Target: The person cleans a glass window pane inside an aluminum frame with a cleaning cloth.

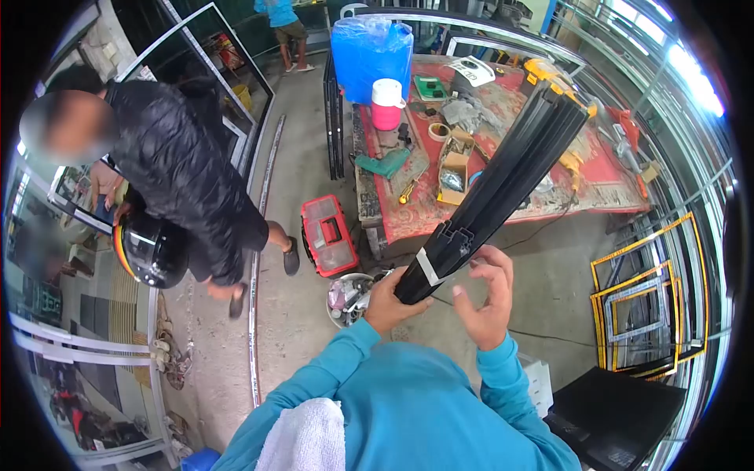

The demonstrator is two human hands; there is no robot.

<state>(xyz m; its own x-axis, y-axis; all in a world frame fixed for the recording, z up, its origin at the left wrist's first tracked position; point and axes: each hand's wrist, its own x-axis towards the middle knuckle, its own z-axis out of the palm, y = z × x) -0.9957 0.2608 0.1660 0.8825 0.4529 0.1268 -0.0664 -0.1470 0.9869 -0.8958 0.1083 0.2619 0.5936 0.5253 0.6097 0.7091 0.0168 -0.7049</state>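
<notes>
Bars (503,188), black and bundled, slant up from my left hand (393,302), its grip wrapped round their taped lower end. My right hand (488,302) is half open beside them. Beyond, their far end overlaps the red-covered worktop (408,216); a red toolbox (329,235) sits on the floor (306,306).

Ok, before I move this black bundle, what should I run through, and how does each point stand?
1. Left hand around the black bundle, near its lower end: ok.
2. Right hand gripping too: not ok, open beside it.
3. White band across the bundle: ok, visible near the lower end.
4. Upper end off the table: cannot tell, they overlap in view.
5. Co-worker apart from the bundle: ok, off to the left.
6. Floor ahead free: not ok, red toolbox there.
</notes>
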